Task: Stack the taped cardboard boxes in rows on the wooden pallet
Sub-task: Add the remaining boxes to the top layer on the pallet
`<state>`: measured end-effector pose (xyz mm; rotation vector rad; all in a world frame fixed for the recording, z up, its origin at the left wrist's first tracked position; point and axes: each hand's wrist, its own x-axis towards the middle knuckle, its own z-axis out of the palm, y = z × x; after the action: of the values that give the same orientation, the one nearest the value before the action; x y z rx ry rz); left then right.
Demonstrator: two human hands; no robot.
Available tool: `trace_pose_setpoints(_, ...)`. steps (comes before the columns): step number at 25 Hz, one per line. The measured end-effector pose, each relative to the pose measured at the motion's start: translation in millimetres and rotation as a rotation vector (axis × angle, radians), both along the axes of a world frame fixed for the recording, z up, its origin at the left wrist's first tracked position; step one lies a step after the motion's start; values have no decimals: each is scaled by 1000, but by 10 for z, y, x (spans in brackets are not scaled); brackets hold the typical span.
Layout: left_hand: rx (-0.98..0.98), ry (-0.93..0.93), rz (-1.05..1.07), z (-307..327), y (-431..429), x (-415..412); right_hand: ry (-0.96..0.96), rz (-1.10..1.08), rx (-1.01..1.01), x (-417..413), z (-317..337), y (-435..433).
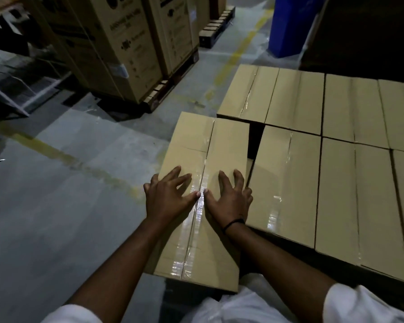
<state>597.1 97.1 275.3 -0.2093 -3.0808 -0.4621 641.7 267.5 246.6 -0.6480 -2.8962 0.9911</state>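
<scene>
Directly ahead, the end box [226, 145] sits at the left of the near row, its long axis and taped seam running away from the person. Left hand [168, 194] and right hand [231, 199] lie flat on its lid either side of the seam, fingers spread, gripping nothing. A dark wedge-shaped gap [254, 145] parts it from the neighbouring box [287, 187]; closing it probably calls for a rightward push. Bare floor [79, 194] lies leftward.

Tan boxes [336, 194] are showing glossy clear tape [184, 252] down their middles. The grey floor [79, 206] is carrying faded yellow lines [241, 45]. A blue bin [289, 24] is standing upper right, brown cartons [126, 43] with black print upper left, white sleeves [364, 304] along the bottom.
</scene>
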Motion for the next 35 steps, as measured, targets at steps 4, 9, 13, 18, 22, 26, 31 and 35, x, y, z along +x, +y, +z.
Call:
trace_pose_setpoints(4, 27, -58, -64, -211, 114, -487, -47, -74, 26, -401, -196, 95)
trace_pose_setpoints(9, 58, -129, -139, -480, 242, -1023, -75, -167, 35, -789, -490, 135)
trace_pose_setpoints(13, 61, -205, -237, -789, 311, -1479, -170, -222, 51, -1108, -773, 182)
trace_pose_setpoints(18, 78, -362, -346, -1241, 341, -1968, -220, -241, 79, -1508, -1081, 335)
trace_pose_setpoints(22, 49, -513, -530, -1713, 305, -2152, -397, -188, 77, -1636, -1399, 531)
trace_pose_setpoints(26, -16, -603, -684, -1938, 270, -2211, -554, -57, 171, -1396, -1613, 398)
trace_pose_setpoints(31, -245, -670, -756, -1806, 134, -1971, -603, -13, 149, -902, -1575, 81)
trace_pose_setpoints(35, -372, -673, -818, -1774, -70, -1503, -631, 42, 186, -442, -1595, -112)
